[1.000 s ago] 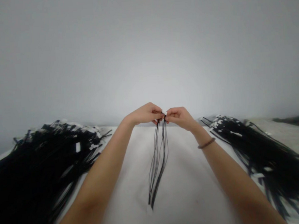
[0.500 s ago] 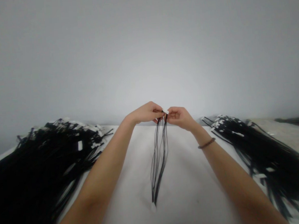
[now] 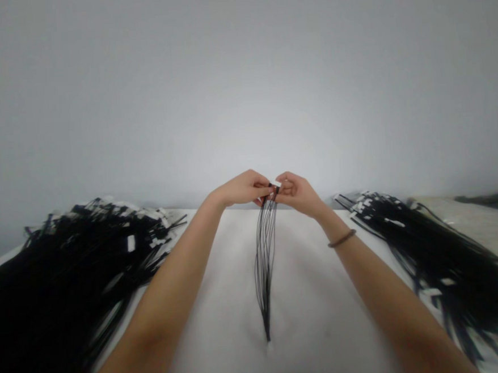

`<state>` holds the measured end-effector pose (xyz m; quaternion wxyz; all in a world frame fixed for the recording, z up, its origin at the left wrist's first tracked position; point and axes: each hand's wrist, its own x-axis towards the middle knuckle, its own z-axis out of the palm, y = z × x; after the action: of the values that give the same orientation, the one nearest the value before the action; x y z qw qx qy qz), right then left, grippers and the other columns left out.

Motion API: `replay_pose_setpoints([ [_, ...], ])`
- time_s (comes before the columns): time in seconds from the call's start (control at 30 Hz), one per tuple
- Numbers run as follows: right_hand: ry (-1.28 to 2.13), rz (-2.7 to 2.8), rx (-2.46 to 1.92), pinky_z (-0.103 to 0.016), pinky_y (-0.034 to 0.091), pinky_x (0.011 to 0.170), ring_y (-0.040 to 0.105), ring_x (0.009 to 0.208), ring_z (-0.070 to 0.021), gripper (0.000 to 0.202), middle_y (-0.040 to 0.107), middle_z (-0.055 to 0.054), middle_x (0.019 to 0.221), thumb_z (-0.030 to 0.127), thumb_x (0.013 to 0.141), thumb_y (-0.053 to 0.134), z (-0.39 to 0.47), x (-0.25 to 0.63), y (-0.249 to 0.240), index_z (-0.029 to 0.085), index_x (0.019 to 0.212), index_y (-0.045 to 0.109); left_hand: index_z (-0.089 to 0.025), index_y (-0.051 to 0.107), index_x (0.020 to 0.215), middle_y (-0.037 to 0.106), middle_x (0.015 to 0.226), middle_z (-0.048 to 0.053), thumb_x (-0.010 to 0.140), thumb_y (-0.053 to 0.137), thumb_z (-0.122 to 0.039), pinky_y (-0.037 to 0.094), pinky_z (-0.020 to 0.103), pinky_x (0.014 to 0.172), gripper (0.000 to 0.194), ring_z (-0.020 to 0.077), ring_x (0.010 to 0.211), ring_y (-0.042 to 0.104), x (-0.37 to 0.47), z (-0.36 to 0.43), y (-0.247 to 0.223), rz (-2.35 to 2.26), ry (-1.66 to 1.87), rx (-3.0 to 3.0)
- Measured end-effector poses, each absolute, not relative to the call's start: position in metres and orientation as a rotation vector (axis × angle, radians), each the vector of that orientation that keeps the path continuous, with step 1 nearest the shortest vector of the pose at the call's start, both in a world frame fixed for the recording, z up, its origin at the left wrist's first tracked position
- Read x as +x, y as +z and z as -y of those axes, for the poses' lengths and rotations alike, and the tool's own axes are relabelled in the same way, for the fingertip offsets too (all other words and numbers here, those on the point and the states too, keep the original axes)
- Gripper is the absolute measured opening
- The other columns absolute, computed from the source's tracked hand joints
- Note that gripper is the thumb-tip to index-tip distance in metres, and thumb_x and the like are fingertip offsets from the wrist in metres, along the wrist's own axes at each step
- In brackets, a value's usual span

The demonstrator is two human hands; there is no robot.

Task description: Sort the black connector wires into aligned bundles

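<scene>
A black wire harness (image 3: 265, 265) hangs down between my arms, its thin wires fanned out in the middle and gathered at the lower end into a small white connector (image 3: 269, 347). Its upper end is held at the far side of the white surface. My left hand (image 3: 249, 187) pinches the wires there, just under a small white connector that is partly hidden by the fingers. My right hand (image 3: 295, 193) meets it from the other side, thumb and fingers closed around the right edge of the same end. A dark bracelet (image 3: 342, 238) circles my right wrist.
A large pile of black wire harnesses (image 3: 80, 278) with white connectors lies at the left. Another pile of harnesses (image 3: 445, 258) lies at the right. White covering (image 3: 325, 295) spreads over the table, a plain grey wall (image 3: 242, 84) rises behind it, and a dark object (image 3: 493, 200) sits far right.
The harness's hanging lower end has swung to the right, and its wires have drawn closer together. My right index finger has lifted slightly off the connector; my left hand stays in place.
</scene>
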<state>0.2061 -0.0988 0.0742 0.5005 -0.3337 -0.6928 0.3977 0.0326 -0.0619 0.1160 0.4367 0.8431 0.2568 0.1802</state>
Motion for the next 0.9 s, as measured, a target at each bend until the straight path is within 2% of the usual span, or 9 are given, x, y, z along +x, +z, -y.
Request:
replay_pose_setpoints([
  [0.1, 0.835, 1.684, -0.800, -0.023, 0.045, 0.059, 0.054, 0.063, -0.0106, 0.058, 0.054, 0.001, 0.071, 0.027, 0.057, 0.069, 0.100, 0.206, 0.077, 0.020, 0.109, 0.044, -0.010, 0.058, 0.072, 0.057, 0.067, 0.005, 0.071, 0.051, -0.036, 0.047, 0.025, 0.061, 0.026, 0.0125, 0.064, 0.055, 0.032, 0.062, 0.115, -0.636, 0.461, 2.100],
  [0.27, 0.675, 1.744, -0.843, -0.026, 0.044, 0.064, 0.054, 0.071, -0.0133, 0.040, 0.058, -0.005, 0.080, 0.033, 0.063, 0.064, 0.098, 0.209, 0.076, 0.016, 0.099, 0.059, -0.010, 0.059, 0.076, 0.058, 0.069, 0.006, 0.070, 0.053, -0.038, 0.047, 0.026, 0.061, 0.029, 0.0124, 0.063, 0.055, 0.031, 0.061, 0.116, -0.654, 0.465, 2.096],
  [0.37, 0.636, 1.736, -0.844, -0.027, 0.043, 0.065, 0.053, 0.071, -0.0128, 0.040, 0.058, -0.004, 0.079, 0.034, 0.064, 0.063, 0.097, 0.210, 0.076, 0.017, 0.099, 0.061, -0.010, 0.060, 0.077, 0.058, 0.071, 0.006, 0.071, 0.053, -0.038, 0.047, 0.027, 0.062, 0.030, 0.0122, 0.064, 0.055, 0.030, 0.063, 0.119, -0.634, 0.452, 2.069],
  [0.7, 0.833, 1.568, -0.720, -0.031, 0.045, 0.074, 0.056, 0.075, -0.0135, 0.039, 0.062, -0.003, 0.082, 0.033, 0.062, 0.066, 0.106, 0.206, 0.085, 0.018, 0.098, 0.061, -0.009, 0.061, 0.083, 0.059, 0.079, 0.009, 0.073, 0.054, -0.031, 0.047, 0.031, 0.068, 0.026, 0.0138, 0.073, 0.055, 0.027, 0.069, 0.127, -0.453, 0.538, 1.858],
  [0.9, 0.939, 1.540, -0.715, -0.029, 0.046, 0.067, 0.056, 0.069, -0.0117, 0.041, 0.063, -0.003, 0.078, 0.033, 0.062, 0.066, 0.108, 0.204, 0.090, 0.018, 0.099, 0.060, -0.008, 0.061, 0.084, 0.059, 0.084, 0.012, 0.073, 0.055, -0.029, 0.046, 0.032, 0.069, 0.025, 0.0152, 0.075, 0.055, 0.026, 0.071, 0.127, -0.353, 0.520, 1.727],
])
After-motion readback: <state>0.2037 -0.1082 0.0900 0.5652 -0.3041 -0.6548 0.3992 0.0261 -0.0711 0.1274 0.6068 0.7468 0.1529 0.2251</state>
